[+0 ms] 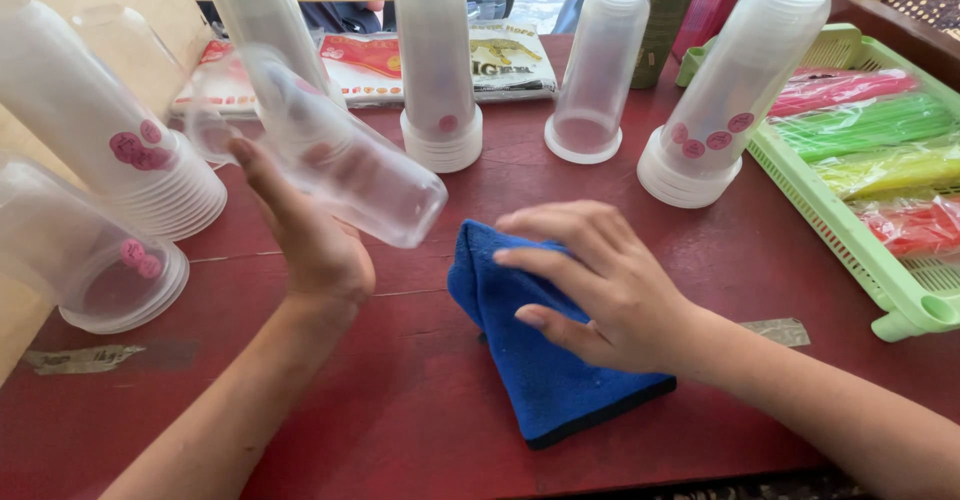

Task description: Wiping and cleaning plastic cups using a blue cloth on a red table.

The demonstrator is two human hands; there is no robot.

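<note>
Seems to be about the middle of a wiping work, judging only from how the things lie now. In the left hand (310, 235), a tilted stack of clear cups (345, 165), lifted off the red table (420, 430), with the open mouth pointing down toward the right hand (600, 290) and the closed end up and away beyond the thumb. Under the right hand, a folded blue cloth (530, 360), flat on the table and not touching the tilted stack. So, as a judgement: stack picked up, cloth reached, but cloth and cups not yet brought together. Beyond both hands, three upright stacks (437, 60) mouth down on the table, and to the outer side of the left hand two more leaning stacks (100, 130); impossible to tell which of these are already wiped. Left hand: wrist bent back, palm turned to the cups, thumb straight up along the wall of the stack, the other fingers hidden behind it, so apparently gripping around it, though somewhat blurred. Right hand: palm down, fingers spread and slightly curled, pressing lightly on the upper part of the cloth, not closed around it; forearm coming in from the lower right. Far to the outer side of the right hand, a green tray (900, 280) with coloured straw bundles (860, 125).
</note>
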